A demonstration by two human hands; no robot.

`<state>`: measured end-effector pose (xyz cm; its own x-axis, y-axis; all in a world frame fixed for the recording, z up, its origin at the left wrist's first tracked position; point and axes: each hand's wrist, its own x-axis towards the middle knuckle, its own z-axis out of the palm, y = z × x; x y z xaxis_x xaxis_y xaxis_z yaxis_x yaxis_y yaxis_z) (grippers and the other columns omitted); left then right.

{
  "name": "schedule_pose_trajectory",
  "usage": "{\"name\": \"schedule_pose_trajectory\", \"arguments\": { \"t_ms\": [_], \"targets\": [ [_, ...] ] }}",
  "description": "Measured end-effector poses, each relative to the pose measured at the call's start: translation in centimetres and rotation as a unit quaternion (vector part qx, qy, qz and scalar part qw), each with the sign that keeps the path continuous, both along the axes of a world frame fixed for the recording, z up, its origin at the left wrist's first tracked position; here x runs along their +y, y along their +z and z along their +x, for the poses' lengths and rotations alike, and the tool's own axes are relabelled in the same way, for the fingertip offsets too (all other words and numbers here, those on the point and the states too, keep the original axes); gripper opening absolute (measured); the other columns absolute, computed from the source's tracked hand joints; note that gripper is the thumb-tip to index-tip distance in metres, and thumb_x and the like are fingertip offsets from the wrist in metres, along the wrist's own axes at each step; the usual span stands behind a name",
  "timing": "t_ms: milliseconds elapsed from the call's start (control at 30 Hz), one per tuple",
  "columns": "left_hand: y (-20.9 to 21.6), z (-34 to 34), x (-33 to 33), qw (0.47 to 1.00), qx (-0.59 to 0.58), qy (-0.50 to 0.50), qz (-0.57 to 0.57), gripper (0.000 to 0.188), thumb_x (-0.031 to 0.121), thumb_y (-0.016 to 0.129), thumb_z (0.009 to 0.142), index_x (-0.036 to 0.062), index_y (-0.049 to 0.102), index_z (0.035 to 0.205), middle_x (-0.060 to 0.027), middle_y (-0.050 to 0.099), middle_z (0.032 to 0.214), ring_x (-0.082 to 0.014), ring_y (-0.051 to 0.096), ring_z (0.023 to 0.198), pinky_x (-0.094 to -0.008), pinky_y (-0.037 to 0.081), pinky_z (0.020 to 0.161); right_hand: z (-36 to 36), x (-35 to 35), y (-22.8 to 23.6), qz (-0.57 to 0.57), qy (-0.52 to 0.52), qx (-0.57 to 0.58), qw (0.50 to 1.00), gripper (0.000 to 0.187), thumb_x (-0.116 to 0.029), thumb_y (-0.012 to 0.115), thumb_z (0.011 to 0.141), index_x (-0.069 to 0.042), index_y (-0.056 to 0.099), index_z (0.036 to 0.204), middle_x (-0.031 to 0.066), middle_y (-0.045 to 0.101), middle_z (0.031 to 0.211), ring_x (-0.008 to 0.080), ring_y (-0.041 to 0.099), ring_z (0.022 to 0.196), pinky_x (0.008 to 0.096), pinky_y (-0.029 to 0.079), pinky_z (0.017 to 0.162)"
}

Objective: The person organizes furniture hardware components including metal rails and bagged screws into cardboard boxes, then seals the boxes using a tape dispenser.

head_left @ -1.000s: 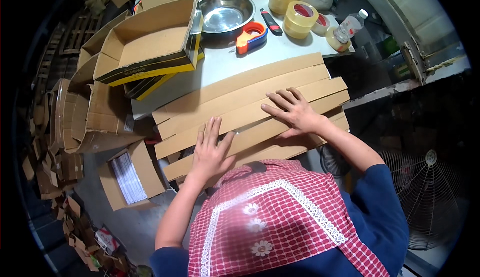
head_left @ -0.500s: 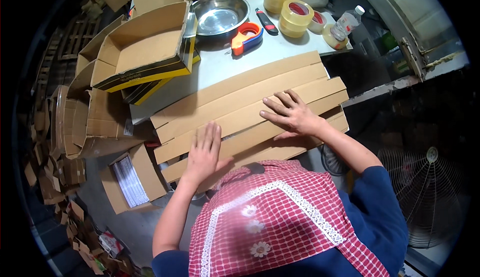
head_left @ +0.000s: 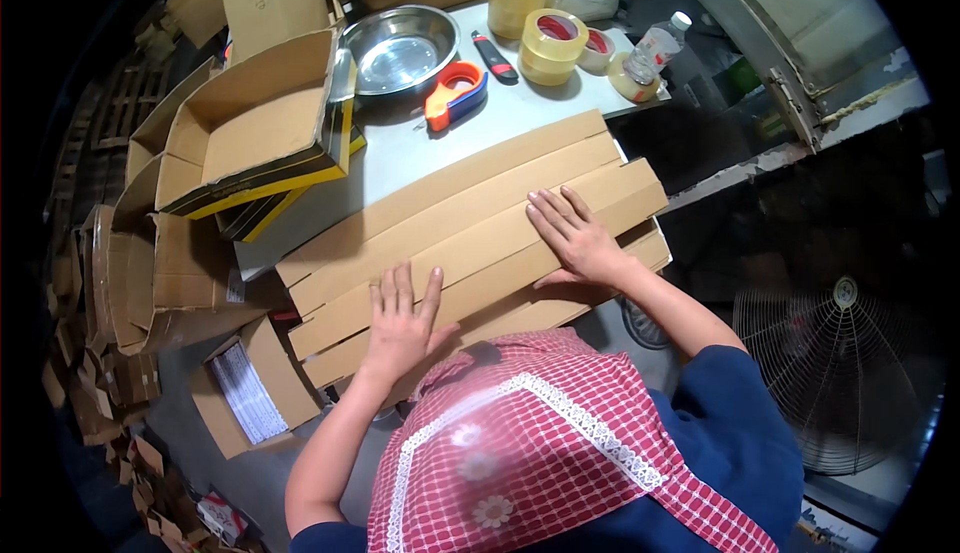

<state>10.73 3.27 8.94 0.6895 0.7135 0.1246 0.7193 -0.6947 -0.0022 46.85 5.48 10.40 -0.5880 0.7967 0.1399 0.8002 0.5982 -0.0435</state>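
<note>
Long brown cardboard panels (head_left: 440, 238) lie side by side across the table, slanting up to the right. I cannot tell whether they are separate strips or folds of one sheet. My left hand (head_left: 402, 323) rests flat on the near panels toward their left end, fingers spread and thumb out to the right. Farther right, my right hand (head_left: 582, 249) lies palm down on a middle panel, fingers stretched out and thumb pointing left. Neither hand grips anything. A dark slit shows between panels just left of my left hand.
On the white table (head_left: 395, 138) stand a steel bowl (head_left: 400, 51), an orange-and-blue tape dispenser (head_left: 455, 98), a box cutter (head_left: 494, 58), clear tape rolls (head_left: 552, 48) and a plastic bottle (head_left: 657, 48). Open cartons (head_left: 250, 123) crowd the left. A wire-caged fan (head_left: 835, 378) stands right.
The whole view has shifted, moving the scene leftward. The gap between the panels by my left hand has narrowed. My left fingers have spread; my right fingers have drawn closer together.
</note>
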Motion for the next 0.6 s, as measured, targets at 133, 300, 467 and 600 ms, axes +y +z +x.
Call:
{"name": "schedule_pose_trajectory", "arguments": {
  "t_ms": [133, 300, 467, 600],
  "targets": [
    [-1.4, 5.6, 0.6, 0.999, -0.027, -0.010, -0.026, 0.093, 0.059, 0.064, 0.091, 0.0052, 0.032, 0.160, -0.0401, 0.033, 0.152, -0.0556, 0.037, 0.139, -0.0683, 0.031, 0.112, 0.1, 0.1, -0.3, 0.018, 0.018, -0.008, 1.000, 0.106, -0.069, 0.066, 0.079, 0.005, 0.040, 0.151, 0.0224, 0.041, 0.158, 0.0381, 0.035, 0.150, 0.0543, 0.020, 0.125],
    [-1.7, 9.2, 1.4, 0.996, -0.077, -0.045, -0.019, 0.085, 0.053, 0.063, 0.094, 0.0109, 0.032, 0.161, -0.0466, 0.026, 0.152, -0.0635, 0.034, 0.136, -0.0729, 0.032, 0.108, 0.2, 0.3, -0.1, 0.004, 0.035, 0.010, 0.999, 0.107, -0.069, 0.066, 0.081, 0.007, 0.038, 0.151, 0.0249, 0.040, 0.158, 0.0406, 0.034, 0.150, 0.0557, 0.019, 0.125],
    [-2.1, 9.5, 1.2, 0.993, -0.102, -0.062, 0.000, 0.081, 0.051, 0.062, 0.096, 0.0150, 0.030, 0.162, -0.0494, 0.025, 0.150, -0.0690, 0.031, 0.137, -0.0760, 0.034, 0.106, 1.2, 6.5, -0.3, -0.222, 0.083, 0.237, 0.942, 0.063, -0.044, 0.071, 0.093, -0.001, 0.058, 0.137, 0.0228, 0.055, 0.144, 0.0409, 0.051, 0.135, 0.0520, 0.039, 0.115],
    [-2.7, 8.4, 0.9, 0.993, -0.107, -0.047, 0.003, 0.084, 0.052, 0.063, 0.096, 0.0145, 0.028, 0.163, -0.0500, 0.026, 0.150, -0.0697, 0.029, 0.137, -0.0776, 0.033, 0.105, -4.4, 17.4, 2.7, -0.014, 0.018, 0.214, 0.976, 0.044, -0.006, 0.066, 0.086, -0.001, 0.062, 0.130, 0.0188, 0.057, 0.142, 0.0376, 0.052, 0.134, 0.0459, 0.043, 0.113]
  ]
}}
